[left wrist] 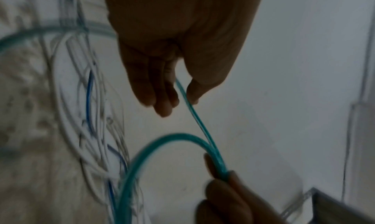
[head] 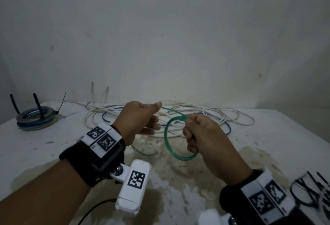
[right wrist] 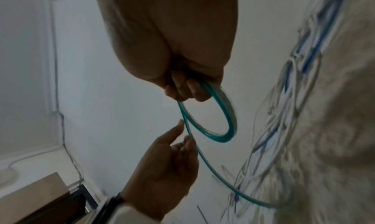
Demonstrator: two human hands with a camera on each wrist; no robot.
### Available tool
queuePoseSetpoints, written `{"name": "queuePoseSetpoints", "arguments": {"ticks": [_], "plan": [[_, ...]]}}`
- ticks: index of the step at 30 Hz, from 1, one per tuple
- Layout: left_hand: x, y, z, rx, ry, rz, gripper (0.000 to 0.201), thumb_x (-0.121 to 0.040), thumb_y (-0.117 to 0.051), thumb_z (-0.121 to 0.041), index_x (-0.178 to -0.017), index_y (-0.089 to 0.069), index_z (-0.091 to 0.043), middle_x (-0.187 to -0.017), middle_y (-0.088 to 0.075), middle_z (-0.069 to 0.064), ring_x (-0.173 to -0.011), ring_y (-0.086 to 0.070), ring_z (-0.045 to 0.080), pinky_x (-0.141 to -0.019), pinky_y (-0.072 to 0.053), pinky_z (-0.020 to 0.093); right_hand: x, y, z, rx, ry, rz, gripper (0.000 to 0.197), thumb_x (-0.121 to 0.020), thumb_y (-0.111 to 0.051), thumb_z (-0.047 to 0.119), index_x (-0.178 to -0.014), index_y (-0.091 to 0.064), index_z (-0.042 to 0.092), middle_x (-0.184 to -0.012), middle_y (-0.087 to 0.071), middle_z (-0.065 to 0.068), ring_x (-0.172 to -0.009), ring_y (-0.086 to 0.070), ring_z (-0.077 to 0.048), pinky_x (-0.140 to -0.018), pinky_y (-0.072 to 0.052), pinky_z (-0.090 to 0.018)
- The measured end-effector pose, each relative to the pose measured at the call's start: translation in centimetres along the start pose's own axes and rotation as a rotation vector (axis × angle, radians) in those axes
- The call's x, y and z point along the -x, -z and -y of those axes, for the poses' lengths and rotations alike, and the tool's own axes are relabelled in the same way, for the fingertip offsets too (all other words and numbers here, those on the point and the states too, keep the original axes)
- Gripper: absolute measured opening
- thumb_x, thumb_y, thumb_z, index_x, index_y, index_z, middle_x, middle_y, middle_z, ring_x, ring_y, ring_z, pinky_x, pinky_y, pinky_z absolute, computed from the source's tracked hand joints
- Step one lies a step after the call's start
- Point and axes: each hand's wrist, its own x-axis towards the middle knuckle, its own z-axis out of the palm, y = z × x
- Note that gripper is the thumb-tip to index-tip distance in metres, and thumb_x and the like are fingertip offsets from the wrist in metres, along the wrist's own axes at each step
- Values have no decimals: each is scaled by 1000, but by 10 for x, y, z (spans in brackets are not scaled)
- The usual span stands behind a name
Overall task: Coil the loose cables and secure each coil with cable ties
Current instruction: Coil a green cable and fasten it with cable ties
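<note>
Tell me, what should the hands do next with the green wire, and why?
Probably the left hand should swing its strand over to the right hand to add another loop. The right hand already grips a small coil of the green wire, the left pinches the loose strand beside it, and more green wire trails on the table.

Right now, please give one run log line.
right hand: grips green cable coil | left hand: pinches its strand | ties: not yet

A pale, scuffed wall (head: 160, 37) is filling the view from nine to three o'clock under dim light. A white, stained table (head: 44, 146) is spreading below, toward six o'clock.
</note>
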Motion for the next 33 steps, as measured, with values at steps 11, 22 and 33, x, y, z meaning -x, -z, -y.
{"name": "queuePoseSetpoints", "arguments": {"ticks": [11,22,33], "plan": [[16,-11,-18,-279,-493,385,31,-99,-43,-20,-99,-67,-1,-74,-65,0,-68,-63,15,-70,-53,25,-16,20,44,436,325,49,13,-96,-49,19,-93,-59,27,-64,-60,8,-52,-47,-4,-58,-38,-30],[30,-20,-24,507,152,633,21,-89,-44,-24,-85,-56,-7,-52,-32,-5,-40,-27,8,-46,-33,22,-24,27,29,-58,286,114,18,-96,-47,3,-86,-60,12,-64,-57,-2,-49,-39,-11,-50,-36,-24],[26,-25,-20,428,135,354,26,-98,-39,-22,-79,-51,-9,-50,-24,-7,-38,-17,6,-41,-17,21,-23,32,9,-14,168,61,13,-94,-53,11,-96,-65,6,-71,-63,-4,-58,-57,-14,-56,-49,-25]]}}
